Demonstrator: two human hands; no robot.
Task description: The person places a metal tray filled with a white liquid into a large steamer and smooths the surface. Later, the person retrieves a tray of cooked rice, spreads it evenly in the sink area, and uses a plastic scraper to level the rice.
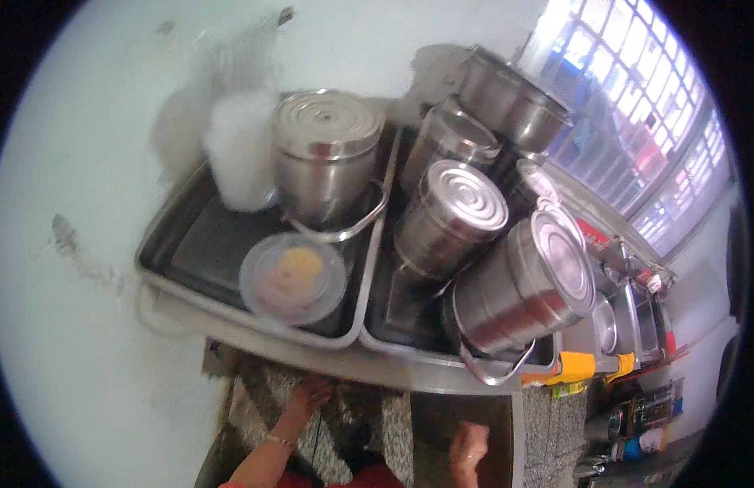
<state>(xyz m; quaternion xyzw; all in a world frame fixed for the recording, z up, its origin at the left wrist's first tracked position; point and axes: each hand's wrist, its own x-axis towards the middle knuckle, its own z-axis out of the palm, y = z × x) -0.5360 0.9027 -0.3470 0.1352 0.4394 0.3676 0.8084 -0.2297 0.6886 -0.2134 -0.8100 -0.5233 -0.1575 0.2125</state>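
My left hand (309, 393), a thin bracelet at its wrist, hangs below the front edge of a metal counter (413, 373). Its fingers are loosely spread and nothing shows in it. Lower right, my right hand (470, 448) is curled in front of a dark panel (456, 415), with no object visible in it. Above my left hand, a clear plastic lidded bowl (267, 274) with yellow and pinkish contents sits in the left black tray (209, 244). Behind it stand a lidded steel pot (328, 177) with a bail handle and a blurred white bundle (239, 152).
The right black tray (407, 305) holds several steel canisters, including a tilted one (505, 296) overhanging the front rim. A large steel pot (511, 100) stands behind, near a barred window (621, 91). Yellow cloths (575, 367) hang from the edge farther right. A wall (65, 183) borders the left.
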